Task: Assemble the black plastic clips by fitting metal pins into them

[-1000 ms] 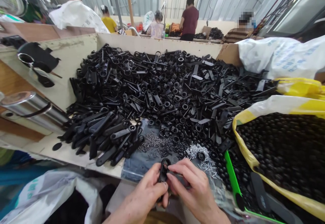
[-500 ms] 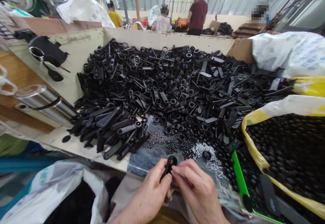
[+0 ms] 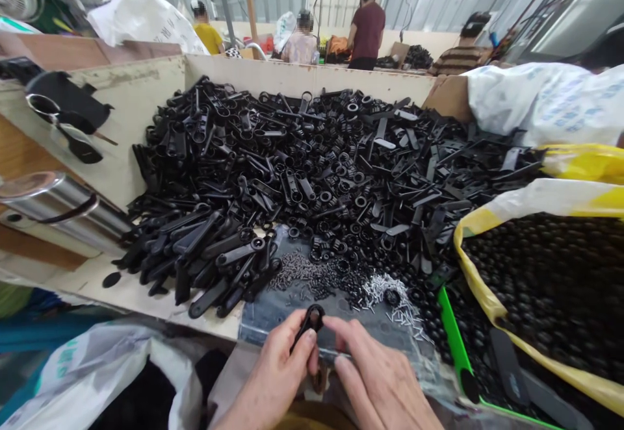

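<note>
My left hand [image 3: 275, 371] is closed around a long black plastic lever piece [image 3: 308, 323] with a ring at its upper end, held upright near the table's front edge. My right hand [image 3: 373, 378] sits just to its right, fingers curled, with thumb and forefinger pinching at the same piece below the ring. Behind the hands, on a clear plastic sheet [image 3: 273, 310], lie small dark screws [image 3: 305, 277], black rings [image 3: 348, 280] and silver pins [image 3: 394, 300]. A huge heap of black plastic parts [image 3: 312, 170] fills the boxed table.
A yellow bag of small black balls [image 3: 550, 274] stands at right, with a green tray edge [image 3: 451, 339] beside it. White sacks [image 3: 546, 102] lie behind. A steel cylinder [image 3: 58, 209] is at left. A white bag [image 3: 97, 378] lies below. Several people work at the back.
My right hand has slid lower on the black piece, and its fingers now pinch below the ring. The view has shifted slightly; the left hand keeps its hold.
</note>
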`<state>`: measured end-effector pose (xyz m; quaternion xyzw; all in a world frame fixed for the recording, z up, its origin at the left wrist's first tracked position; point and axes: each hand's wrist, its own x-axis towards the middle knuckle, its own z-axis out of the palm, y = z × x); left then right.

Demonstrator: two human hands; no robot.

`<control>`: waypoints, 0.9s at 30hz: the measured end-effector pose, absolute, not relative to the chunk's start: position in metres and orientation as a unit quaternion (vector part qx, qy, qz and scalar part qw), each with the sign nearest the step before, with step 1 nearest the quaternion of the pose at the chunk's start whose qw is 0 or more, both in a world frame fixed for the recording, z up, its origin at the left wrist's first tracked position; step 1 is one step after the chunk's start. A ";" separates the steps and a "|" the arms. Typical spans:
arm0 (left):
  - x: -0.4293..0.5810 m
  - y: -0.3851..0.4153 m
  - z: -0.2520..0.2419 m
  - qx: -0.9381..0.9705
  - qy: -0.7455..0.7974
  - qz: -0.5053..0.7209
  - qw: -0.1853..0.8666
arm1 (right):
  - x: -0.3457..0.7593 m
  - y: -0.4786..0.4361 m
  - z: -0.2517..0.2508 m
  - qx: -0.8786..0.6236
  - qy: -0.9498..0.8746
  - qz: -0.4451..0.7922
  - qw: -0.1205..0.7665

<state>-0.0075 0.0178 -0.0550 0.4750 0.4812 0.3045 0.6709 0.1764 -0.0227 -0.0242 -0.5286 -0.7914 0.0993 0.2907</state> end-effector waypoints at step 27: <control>-0.001 0.011 -0.087 0.428 0.523 0.344 0.652 | 0.160 -0.022 -0.048 -0.533 -0.826 -0.099 0.152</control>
